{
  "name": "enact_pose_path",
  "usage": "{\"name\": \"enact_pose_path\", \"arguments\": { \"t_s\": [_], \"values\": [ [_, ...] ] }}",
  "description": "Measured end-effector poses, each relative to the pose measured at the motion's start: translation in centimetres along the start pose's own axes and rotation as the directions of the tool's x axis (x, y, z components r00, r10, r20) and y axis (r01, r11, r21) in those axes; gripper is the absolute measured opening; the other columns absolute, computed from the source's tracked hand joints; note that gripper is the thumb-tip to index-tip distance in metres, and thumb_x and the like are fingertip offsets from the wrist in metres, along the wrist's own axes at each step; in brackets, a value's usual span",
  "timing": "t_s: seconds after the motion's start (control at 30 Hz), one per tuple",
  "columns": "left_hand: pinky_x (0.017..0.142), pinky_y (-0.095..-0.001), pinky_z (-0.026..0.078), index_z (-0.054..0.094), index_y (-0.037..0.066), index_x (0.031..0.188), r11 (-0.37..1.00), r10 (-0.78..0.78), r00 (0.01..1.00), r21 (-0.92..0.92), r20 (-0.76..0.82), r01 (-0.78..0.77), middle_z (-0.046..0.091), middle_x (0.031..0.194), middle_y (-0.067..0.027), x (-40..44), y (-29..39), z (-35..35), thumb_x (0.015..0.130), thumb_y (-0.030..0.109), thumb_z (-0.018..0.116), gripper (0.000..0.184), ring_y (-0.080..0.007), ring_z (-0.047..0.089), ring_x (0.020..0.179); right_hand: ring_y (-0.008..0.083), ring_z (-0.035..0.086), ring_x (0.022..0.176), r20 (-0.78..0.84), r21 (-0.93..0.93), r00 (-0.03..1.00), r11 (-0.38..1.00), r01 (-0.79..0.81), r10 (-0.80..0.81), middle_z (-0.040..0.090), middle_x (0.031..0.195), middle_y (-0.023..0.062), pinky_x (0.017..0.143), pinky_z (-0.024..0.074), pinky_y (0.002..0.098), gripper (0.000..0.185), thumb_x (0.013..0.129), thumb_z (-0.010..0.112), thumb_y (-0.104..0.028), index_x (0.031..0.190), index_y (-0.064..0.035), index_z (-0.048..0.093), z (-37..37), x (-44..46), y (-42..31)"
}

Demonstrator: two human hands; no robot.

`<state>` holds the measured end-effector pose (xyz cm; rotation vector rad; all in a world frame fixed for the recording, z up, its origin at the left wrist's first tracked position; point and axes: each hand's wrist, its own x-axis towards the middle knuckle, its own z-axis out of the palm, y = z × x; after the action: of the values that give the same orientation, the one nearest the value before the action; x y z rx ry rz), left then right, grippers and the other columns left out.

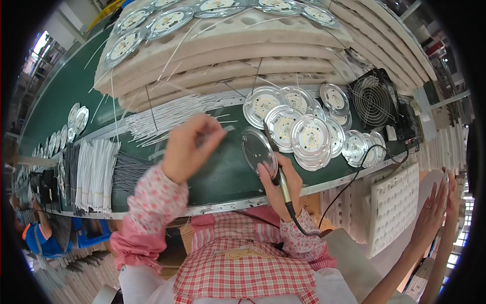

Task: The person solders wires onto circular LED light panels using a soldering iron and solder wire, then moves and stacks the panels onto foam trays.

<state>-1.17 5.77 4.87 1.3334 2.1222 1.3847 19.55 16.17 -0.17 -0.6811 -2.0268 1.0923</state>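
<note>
My left hand (192, 147) is raised over the green table (212, 177), its fingers curled and thumb and forefinger pinched; what they hold, if anything, is too small to tell. White wires (167, 119) lie spread just behind it. In my right hand (284, 190) are a pen-shaped tool with a cord, seemingly a soldering iron (284, 190), and a clear round disc (259, 152), tilted up at its left. Round lamp discs with LED boards (309, 137) are piled to the right of that hand.
Foam trays (217, 53) bearing more discs are stacked at the back. A black fan (374, 99) stands at the right. Bundled white wires (96, 175) and grey wires (131, 172) lie left. Another person's hands (430, 213) show at far right; a person in blue (45, 235) is far left.
</note>
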Motion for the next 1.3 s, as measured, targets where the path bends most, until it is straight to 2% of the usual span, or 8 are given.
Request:
{"name": "enact_pose_path", "arguments": {
  "t_s": [0.03,0.2,0.33,0.43,0.67,1.07,1.17,1.3],
  "values": [
    [0.066,-0.029,0.049,0.067,0.004,0.093,0.999,-0.011,1.0,-0.046,-0.006,0.011,0.066,0.084,-0.0058,-1.1,0.2,1.2,0.086,0.009,0.074,0.011,-0.015,0.064,0.075,0.0153,0.064,0.067,-0.01,0.017,1.0,1.0,-0.011,0.011,0.064,0.084,0.0097,0.061,0.0495,0.0268,0.032,0.085,0.075,-0.002,0.115,-0.0019,0.063,0.4,0.1,0.1],
    [0.064,-0.0316,0.045,0.069,0.008,0.091,0.998,0.065,0.998,0.006,-0.025,-0.065,0.063,0.082,-0.0037,-3.2,0.4,4.9,0.08,0.008,0.076,0.013,-0.0203,0.06,0.066,0.0143,0.065,0.071,-0.018,0.039,0.999,0.999,0.032,-0.032,0.065,0.088,0.0091,0.064,0.0509,0.0265,0.035,0.086,0.074,-0.002,0.118,-0.0012,0.061,0.9,0.6,-0.2],
    [0.061,-0.0289,0.044,0.074,0.007,0.092,0.991,0.09,0.995,0.102,-0.035,-0.086,0.064,0.08,-0.0024,-3.2,1.3,4.8,0.078,0.002,0.076,0.015,-0.0164,0.056,0.064,0.0137,0.065,0.072,-0.022,0.001,0.998,0.998,0.062,-0.062,0.065,0.09,0.0084,0.064,0.0513,0.0267,0.035,0.086,0.074,-0.003,0.119,-0.0013,0.061,0.8,0.9,-0.3],
    [0.061,-0.0294,0.041,0.075,0.009,0.094,0.982,0.135,0.99,0.143,-0.046,-0.127,0.064,0.08,-0.0015,-3.4,1.2,5.0,0.076,0.002,0.077,0.019,-0.016,0.054,0.062,0.0166,0.066,0.072,-0.01,0.003,0.998,0.998,0.056,-0.056,0.065,0.091,0.01,0.064,0.0517,0.0281,0.036,0.086,0.074,-0.003,0.119,-0.0014,0.06,0.8,1.0,-0.6],
    [0.062,-0.03,0.039,0.076,0.01,0.094,0.973,0.171,0.977,0.176,-0.123,-0.148,0.063,0.079,-0.0012,-4.2,1.6,5.0,0.075,0.001,0.077,0.022,-0.0161,0.054,0.061,0.0296,0.063,0.068,-0.02,-0.087,0.979,0.976,0.199,-0.201,0.06,0.088,0.0134,0.058,0.0513,0.0364,0.042,0.083,0.074,-0.001,0.122,-0.004,0.059,1.1,0.8,-1.1],
    [0.062,-0.0307,0.039,0.076,0.009,0.095,0.962,0.209,0.968,0.206,-0.14,-0.178,0.063,0.079,-0.0008,-5.7,1.4,4.5,0.074,0.001,0.077,0.023,-0.0169,0.056,0.064,0.0282,0.063,0.065,-0.006,-0.142,0.978,0.968,0.205,-0.208,0.059,0.089,0.0133,0.055,0.051,0.0363,0.042,0.083,0.073,-0.003,0.123,-0.0041,0.058,1.4,-0.1,-2.2],
    [0.062,-0.0312,0.039,0.076,0.009,0.095,0.959,0.22,0.966,0.211,-0.136,-0.188,0.063,0.079,-0.0016,-5.8,1.6,4.4,0.074,0.0,0.077,0.023,-0.0178,0.057,0.065,0.0276,0.063,0.065,0.022,-0.219,0.981,0.956,0.194,-0.193,0.059,0.09,0.0132,0.054,0.051,0.0363,0.044,0.082,0.075,-0.004,0.123,-0.0037,0.058,1.5,-0.5,-2.8],
    [0.063,-0.0324,0.04,0.075,0.007,0.095,0.975,0.168,0.98,0.164,-0.104,-0.15,0.063,0.078,-0.0029,-6.0,0.9,3.7,0.074,-0.002,0.075,0.023,-0.0197,0.057,0.067,0.0248,0.064,0.066,0.041,-0.202,0.96,0.938,0.281,-0.279,0.058,0.091,0.0115,0.053,0.0519,0.0346,0.046,0.08,0.077,-0.007,0.123,-0.0036,0.06,2.0,-0.3,-3.3]
  ]
}}
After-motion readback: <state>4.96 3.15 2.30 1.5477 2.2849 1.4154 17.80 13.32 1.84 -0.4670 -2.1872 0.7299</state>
